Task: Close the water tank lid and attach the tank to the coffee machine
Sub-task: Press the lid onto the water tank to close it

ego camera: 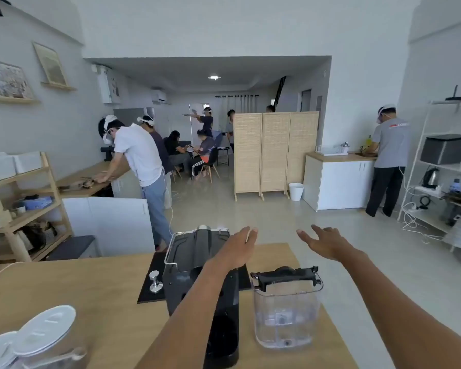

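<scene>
A clear plastic water tank (286,315) stands on the wooden table, right of the black coffee machine (194,265). Its black lid (285,275) lies across the top; whether it sits fully flat I cannot tell. My left hand (240,246) hovers over the machine's right side, fingers stretched forward, holding nothing. My right hand (325,242) is raised beyond the tank, fingers spread, also holding nothing. Neither hand touches the tank.
A metal tamper (155,282) stands on a black mat (151,288) left of the machine. White-lidded containers (43,331) sit at the table's near left. The table's (64,294) far edge lies just behind the machine. Several people work in the room beyond.
</scene>
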Demonstrator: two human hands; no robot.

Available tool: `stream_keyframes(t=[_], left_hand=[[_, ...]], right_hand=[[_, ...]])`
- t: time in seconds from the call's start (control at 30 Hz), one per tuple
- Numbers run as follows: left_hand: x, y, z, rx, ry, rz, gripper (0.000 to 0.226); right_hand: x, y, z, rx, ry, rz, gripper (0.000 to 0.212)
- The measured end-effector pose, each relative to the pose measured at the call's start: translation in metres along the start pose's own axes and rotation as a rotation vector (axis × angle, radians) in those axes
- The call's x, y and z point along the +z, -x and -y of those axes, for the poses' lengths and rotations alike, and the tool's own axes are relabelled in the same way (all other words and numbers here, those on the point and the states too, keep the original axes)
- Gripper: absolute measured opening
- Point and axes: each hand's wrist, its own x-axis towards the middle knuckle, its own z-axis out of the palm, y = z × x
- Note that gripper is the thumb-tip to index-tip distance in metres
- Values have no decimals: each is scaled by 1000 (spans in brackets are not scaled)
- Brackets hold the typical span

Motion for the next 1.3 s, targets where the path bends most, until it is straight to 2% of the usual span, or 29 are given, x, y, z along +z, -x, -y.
stream_keyframes(t=[0.2,0.33,0.43,0.5,0.63,0.9,0.97,1.1,1.2,1.3], left_hand=[[43,-7,7,-137,-39,111,71],[53,-10,19,-202,-57,144,69],[90,-20,24,-350,-57,173,71],[94,-19,31,-394,-77,147,72],[99,-31,36,-422,29,87,63],[115,-37,38,-453,140,-209,48],[118,-39,39,-445,140,-279,43],[119,-40,41,-387,141,-407,32],[115,-38,39,-284,129,-434,23],[107,-31,35,-176,41,-413,33]], right_hand=[[30,5,-36,50,-70,112,104],[40,11,-35,39,-142,160,96],[52,6,-50,13,-160,288,86],[62,11,-47,-2,-202,300,81],[61,10,-41,-23,-277,258,76],[79,-5,-45,-33,-423,106,69],[77,-3,-47,-64,-459,55,59],[72,-4,-52,-89,-486,-84,38],[68,-6,-56,-121,-451,-169,27],[65,-3,-57,-153,-430,-213,21]])
